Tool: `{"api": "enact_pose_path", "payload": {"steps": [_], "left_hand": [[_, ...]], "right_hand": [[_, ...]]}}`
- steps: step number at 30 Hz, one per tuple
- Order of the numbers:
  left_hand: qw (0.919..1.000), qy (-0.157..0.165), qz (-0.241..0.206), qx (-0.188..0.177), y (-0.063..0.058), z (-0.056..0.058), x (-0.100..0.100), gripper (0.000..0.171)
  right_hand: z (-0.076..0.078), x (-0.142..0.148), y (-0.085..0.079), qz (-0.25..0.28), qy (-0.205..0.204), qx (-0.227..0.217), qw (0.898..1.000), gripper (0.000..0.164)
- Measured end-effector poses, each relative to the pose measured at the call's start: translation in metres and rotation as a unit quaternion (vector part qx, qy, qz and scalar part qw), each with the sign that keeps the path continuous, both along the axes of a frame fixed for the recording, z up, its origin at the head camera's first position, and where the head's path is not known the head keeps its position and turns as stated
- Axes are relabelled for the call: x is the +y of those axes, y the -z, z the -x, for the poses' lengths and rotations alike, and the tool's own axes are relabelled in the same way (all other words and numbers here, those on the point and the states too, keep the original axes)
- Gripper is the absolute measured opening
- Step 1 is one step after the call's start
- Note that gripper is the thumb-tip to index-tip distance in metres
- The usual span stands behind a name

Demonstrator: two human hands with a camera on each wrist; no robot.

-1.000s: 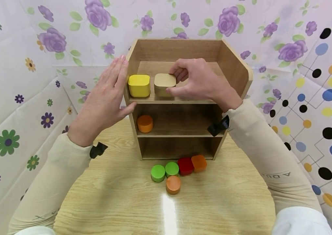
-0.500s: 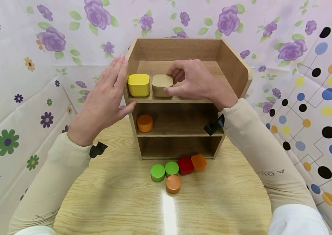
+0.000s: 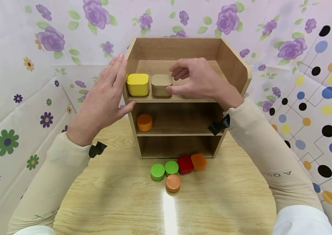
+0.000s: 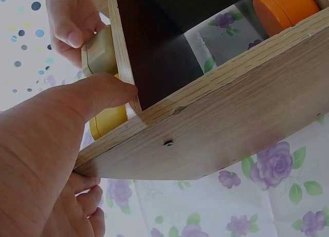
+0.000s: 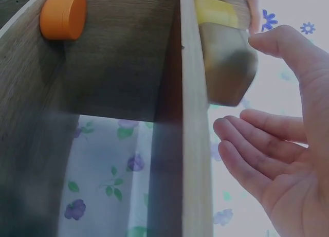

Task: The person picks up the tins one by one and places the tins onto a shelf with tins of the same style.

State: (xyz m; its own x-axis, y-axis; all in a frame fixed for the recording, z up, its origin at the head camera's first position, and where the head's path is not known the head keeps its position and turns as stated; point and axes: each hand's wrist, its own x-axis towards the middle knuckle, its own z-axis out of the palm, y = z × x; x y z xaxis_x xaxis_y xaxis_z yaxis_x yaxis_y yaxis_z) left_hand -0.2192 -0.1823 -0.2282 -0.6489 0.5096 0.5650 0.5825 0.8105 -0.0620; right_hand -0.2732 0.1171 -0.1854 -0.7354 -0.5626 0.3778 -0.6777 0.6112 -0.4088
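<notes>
On the top board of a small wooden shelf unit (image 3: 179, 49), a yellow rounded box (image 3: 138, 85) stands at the left end with a beige rounded box (image 3: 162, 85) close to its right. My right hand (image 3: 202, 80) is beside the beige box, thumb tip right at its front right edge. In the right wrist view, the other fingers (image 5: 257, 144) are apart from that box and loosely bent. My left hand (image 3: 101, 98) rests along the unit's left side panel, fingers straight and thumb at the front edge of the top board.
An orange round box (image 3: 144, 122) sits at the left on the middle shelf. On the table (image 3: 118, 202), before the unit, lie two green round boxes (image 3: 158, 172), an orange-brown round one (image 3: 173, 183), a red square one (image 3: 185, 164) and an orange square one (image 3: 198, 162). Patterned cloth (image 3: 166, 19) surrounds the table.
The beige box has shifted slightly left toward the yellow one. My right hand has loosened from it and drawn back a little to the right. My left hand stays in place.
</notes>
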Motion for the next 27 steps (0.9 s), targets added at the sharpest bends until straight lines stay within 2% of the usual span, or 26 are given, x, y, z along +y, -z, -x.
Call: {"api": "enact_pose_path", "payload": {"steps": [7,15,21,27], "left_hand": [[1.0000,-0.004,0.002,-0.004,0.001,0.000,-0.001,0.109],[1.0000,-0.007,0.004,-0.002,0.001,-0.001,0.000,0.109],[1.0000,-0.004,0.003,0.002,0.001,0.000,0.000,0.109],[1.0000,0.002,0.000,0.004,0.001,0.000,0.000,0.109]], "right_hand": [[-0.016,0.019,-0.005,-0.006,0.004,0.041,0.999,0.055],[-0.040,0.040,-0.004,-0.031,-0.017,0.102,0.994,0.051],[-0.057,0.052,0.005,-0.033,-0.036,0.111,0.993,0.051],[-0.069,0.063,0.022,-0.049,-0.053,0.101,0.992,0.052]]}}
